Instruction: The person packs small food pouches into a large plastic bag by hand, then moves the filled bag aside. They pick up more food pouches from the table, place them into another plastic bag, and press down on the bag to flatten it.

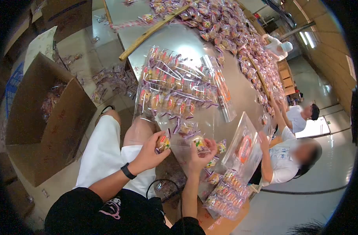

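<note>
Near the table's front edge, my left hand (150, 152) grips a small wrapped snack (163, 143) in clear and purple film. To its right, my right hand (204, 154) has its fingers round another wrapped snack (199, 144). Just beyond my hands, more single packets (185, 127) lie on the metal table (194, 117). A large clear bag (175, 84) with several rows of snacks lies flat behind them. Right of it is a stack of flat clear bags (222, 92) with orange print.
A heap of packets (226, 35) covers the far table, with wooden strips (155, 31) across it. An open cardboard box (49, 117) stands at left. Filled packs (228, 196) lie at lower right. Co-workers (280, 160) are along the right side.
</note>
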### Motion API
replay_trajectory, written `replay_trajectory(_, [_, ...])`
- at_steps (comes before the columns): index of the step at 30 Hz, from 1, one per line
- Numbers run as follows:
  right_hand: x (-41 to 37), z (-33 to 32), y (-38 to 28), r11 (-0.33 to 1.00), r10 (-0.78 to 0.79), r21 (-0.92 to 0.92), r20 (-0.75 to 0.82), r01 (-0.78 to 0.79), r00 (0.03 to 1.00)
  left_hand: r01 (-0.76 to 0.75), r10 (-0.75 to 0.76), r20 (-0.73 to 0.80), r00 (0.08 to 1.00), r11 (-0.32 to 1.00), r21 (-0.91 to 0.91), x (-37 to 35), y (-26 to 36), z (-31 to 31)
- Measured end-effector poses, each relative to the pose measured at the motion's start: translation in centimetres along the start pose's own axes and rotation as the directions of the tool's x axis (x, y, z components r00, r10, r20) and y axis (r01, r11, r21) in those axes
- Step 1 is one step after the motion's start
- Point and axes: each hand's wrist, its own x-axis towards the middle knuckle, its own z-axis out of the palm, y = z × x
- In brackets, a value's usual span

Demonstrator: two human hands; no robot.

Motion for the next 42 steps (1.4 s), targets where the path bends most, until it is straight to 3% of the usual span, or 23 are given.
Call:
replay_trajectory(4, [0.3,-0.2,0.6,0.871,0.353,0.387,-0.065,-0.302,0.933,0.059,-0.057,0.021,0.998,0.991,-0.116,-0.4,0.3,-0.6])
replay_trajectory(6, [0.4,-1.1,0.6,0.670,0.449,0.606,0.128,-0.428,0.884,0.029,-0.022,0.045,0.999,0.987,-0.158,-0.5,-0.4,-0.9])
replay_trajectory(7, [0.2,-1.8,0.0,0.510,0.413,0.702,0.306,-0.497,0.857,0.011,-0.001,0.053,0.999,0.983,-0.181,-0.5,-0.7,-1.1])
replay_trajectory(9, [0.1,-1.5,-0.7,0.474,0.278,0.678,0.491,-0.562,0.826,0.080,-0.050,0.158,0.986,0.978,-0.193,-0.6,-1.0,-1.7])
replay_trajectory(11, [-1.3,-0.3,-1.6,0.718,0.172,0.503,0.541,-0.480,0.824,0.160,-0.076,0.255,0.964,0.932,-0.326,-0.9,-0.7,-1.9])
replay_trajectory(12, [-1.6,-0.1,-1.4,0.664,0.157,0.529,0.592,-0.528,0.790,0.204,-0.066,0.305,0.950,0.871,-0.446,-0.8,0.8,-2.2])
replay_trajectory(15, [-2.1,0.4,-1.9,0.790,0.294,0.383,0.447,-0.478,0.845,0.341,-0.069,0.374,0.925,0.587,-0.734,-1.0,1.6,-1.9])
replay_trajectory(16, [-2.1,0.5,-2.7,0.850,0.275,0.308,0.432,-0.427,0.859,0.378,-0.079,0.388,0.918,0.466,-0.800,-1.2,1.5,-1.7])
replay_trajectory(19, [-2.4,-0.1,-3.8,0.943,0.221,0.135,0.432,-0.304,0.875,0.079,0.085,0.235,0.968,0.789,-0.609,-1.0,0.3,-1.1])
replay_trajectory(21, [-2.8,-1.4,-3.1,0.953,0.195,0.108,0.495,-0.282,0.847,0.014,0.155,0.287,0.945,0.860,-0.510,-1.2,0.4,-0.6])
replay_trajectory(23, [-3.4,-2.0,-2.5,0.974,0.189,0.030,0.453,-0.227,0.871,-0.021,0.160,0.320,0.934,0.917,-0.397,-1.6,0.9,0.0])
replay_trajectory(24, [-3.5,-2.0,-2.4,0.980,0.182,-0.007,0.432,-0.198,0.883,-0.024,0.136,0.317,0.939,0.943,-0.333,-1.7,1.2,0.2])
replay_trajectory(27, [-2.4,-1.7,-2.6,0.934,0.335,0.048,0.230,-0.355,0.913,-0.001,0.045,0.270,0.962,0.987,-0.162,-1.6,1.6,-0.4])
replay_trajectory(30, [-0.3,0.0,-3.4,0.966,0.257,-0.035,0.032,-0.256,0.966,0.002,0.000,0.134,0.991,1.000,-0.012,-0.7,2.0,-1.0])
replay_trajectory(31, [0.3,0.2,-2.2,0.980,0.180,-0.090,0.043,-0.176,0.983,0.002,-0.005,0.078,0.997,0.999,0.037,-0.6,2.1,-1.1])
replay_trajectory(34, [2.5,0.4,1.5,0.941,-0.059,-0.325,0.108,0.091,0.992,-0.273,0.284,-0.010,0.959,0.932,0.240,1.2,-0.6,-0.1])
replay_trajectory(37, [3.2,0.9,-0.3,0.941,0.104,-0.333,0.119,-0.059,0.987,-0.152,0.141,0.057,0.988,0.942,0.298,3.4,-0.4,0.6])
replay_trajectory(40, [3.4,0.6,0.5,0.946,0.235,-0.267,0.170,-0.185,0.957,0.018,-0.019,0.165,0.986,1.000,0.011,6.4,-1.7,2.8])
replay_trajectory(42, [3.2,0.5,1.4,0.949,0.147,-0.305,0.211,-0.078,0.967,0.067,-0.051,0.156,0.986,0.993,-0.096,7.1,-2.3,4.3])
